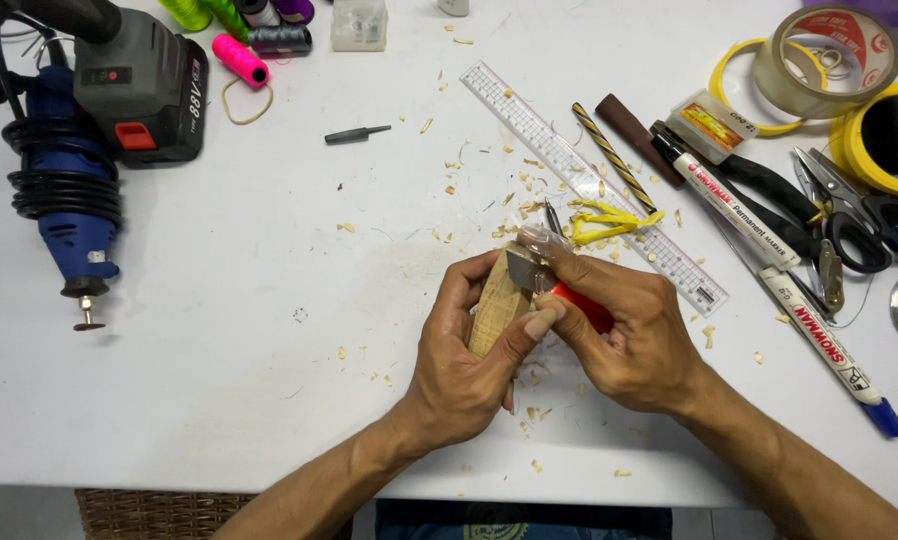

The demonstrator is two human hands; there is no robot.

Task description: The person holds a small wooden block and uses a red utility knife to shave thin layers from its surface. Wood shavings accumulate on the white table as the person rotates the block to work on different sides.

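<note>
My left hand point(464, 360) grips a short pale wooden block point(496, 305) just above the white table point(219, 300). In my right hand point(629, 335) is a red-handled knife point(581, 305), its metal blade point(522, 270) lying against the far end of the block. The left thumb presses near the blade. Wood shavings point(489, 190) lie scattered beyond the hands.
A blue rotary tool point(69, 200) with a black battery pack point(144, 85) lies at far left. A clear ruler point(589, 185), markers point(724, 195), pliers, scissors point(854, 215) and tape rolls point(834, 60) crowd the right. Thread spools point(239, 55) and a small metal bit point(354, 133) sit at the back.
</note>
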